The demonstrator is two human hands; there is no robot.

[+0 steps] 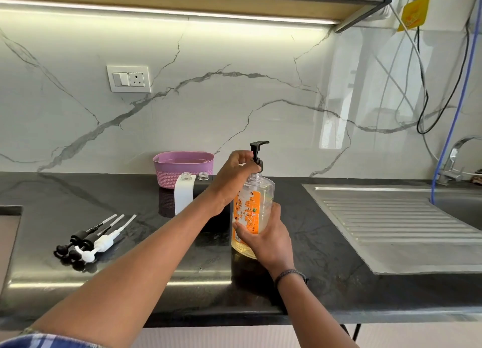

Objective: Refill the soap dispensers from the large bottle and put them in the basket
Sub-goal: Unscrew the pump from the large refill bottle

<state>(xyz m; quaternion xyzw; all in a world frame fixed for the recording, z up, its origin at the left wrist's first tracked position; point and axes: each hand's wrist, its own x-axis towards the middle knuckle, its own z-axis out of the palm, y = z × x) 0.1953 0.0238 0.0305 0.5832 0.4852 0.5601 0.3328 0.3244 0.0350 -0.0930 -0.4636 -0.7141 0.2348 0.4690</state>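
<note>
The large clear bottle [257,204] with an orange label and yellowish soap stands on the black counter. My right hand [263,233] grips its lower body. My left hand [236,175] holds the collar of its black pump [257,152] at the neck. Behind my left arm stand a white dispenser [184,195] and a black dispenser [202,184], both with open necks. The purple basket [182,166] sits behind them against the wall. Three pump heads [92,239], two black and one white, lie at the left.
A steel drainboard [391,225] and sink with a tap [453,160] lie to the right. Cables and a blue hose hang on the right wall. A recessed hob edge [10,217] shows at the far left. A socket plate [129,79] is on the marble backsplash.
</note>
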